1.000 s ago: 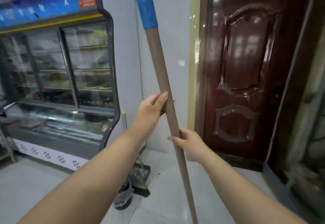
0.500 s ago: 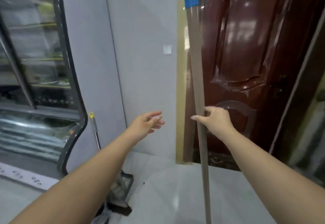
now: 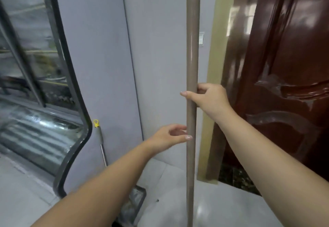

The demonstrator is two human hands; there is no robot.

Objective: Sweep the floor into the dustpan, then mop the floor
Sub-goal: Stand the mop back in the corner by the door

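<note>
Gripping upright pole — right hand.

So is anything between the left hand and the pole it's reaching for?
No, nothing visible. The left hand is open right beside the tan pole, its thumb tip at the shaft, with only a sliver of wall behind. The right hand grips the pole higher up, clear of that spot.

the pale glossy tiled floor carries the grey display fridge at the left, a dustpan standing by the wall with its yellow-tipped handle upright, and perhaps the tan pole's hidden foot.
</note>
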